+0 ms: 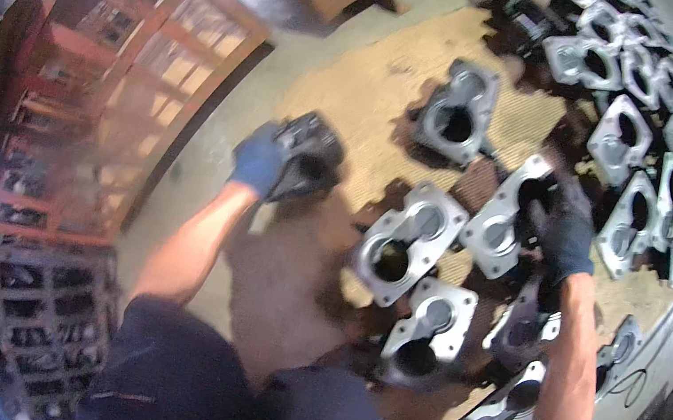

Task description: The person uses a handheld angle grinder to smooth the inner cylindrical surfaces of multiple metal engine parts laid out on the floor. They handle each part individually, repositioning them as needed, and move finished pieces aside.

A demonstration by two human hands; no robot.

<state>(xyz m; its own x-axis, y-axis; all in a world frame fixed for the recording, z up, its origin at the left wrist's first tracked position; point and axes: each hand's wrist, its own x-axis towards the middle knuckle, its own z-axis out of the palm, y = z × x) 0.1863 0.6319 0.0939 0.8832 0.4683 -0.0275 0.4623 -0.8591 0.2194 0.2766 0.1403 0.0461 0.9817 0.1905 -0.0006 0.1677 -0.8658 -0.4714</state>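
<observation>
My left hand (258, 162), in a blue glove, is closed on the side of a dark metal casting (311, 150) with a large opening, held out at the left edge of the cardboard. My right hand (565, 231), in a darker glove, has its fingers curled at the opening of a silvery flanged casting (495, 231). Part of that casting is hidden behind the fingers. Just left of it lies a similar two-holed casting (408, 242). Another casting (459, 115) sits farther away, and one more (428, 332) lies nearer me.
Tan cardboard (386, 84) lies under the parts. Many silvery castings (621, 139) crowd the far right side. More flanged parts (511, 406) lie under my right forearm. An orange-brown rack (145, 68) stands at the left, with dark stacked crates (39, 311) nearer me.
</observation>
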